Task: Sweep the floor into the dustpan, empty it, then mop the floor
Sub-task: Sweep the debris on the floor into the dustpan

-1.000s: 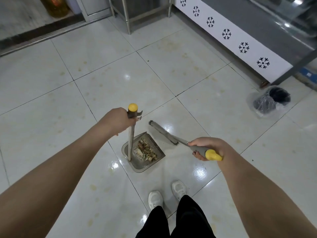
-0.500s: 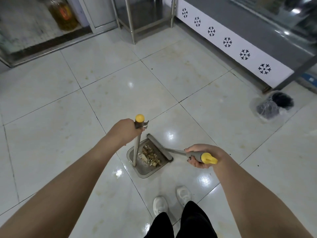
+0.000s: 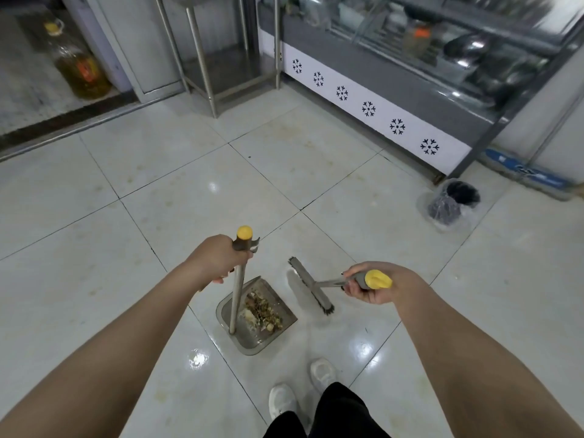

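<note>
Nearest to me, two white shoes and black trouser legs at the bottom edge, standing on the pale tiled floor. Just ahead of the shoes sits the grey dustpan, flat on the tile, w/ a heap of brown-green debris inside it. Its metal pole rises upright from the pan's rear, capped yellow. My left hand is wrapped round the pole just under the cap — fingers curled tight on it. To the right of the pan, apart from it, the broom head lies angled, bristles down near the tile; can't tell if it touches. My right hand clamps the broom's grey-and-yellow grip, fingers closed round it.

Further right, a small bin lined w/ a clear bag — dark stuff inside — stands by the foot of a display counter w/ snowflake marks along its white base. A blue flat mop head lies beyond the bin. Far left, an oil bottle w/ yellow cap, next to steel table legs.
</note>
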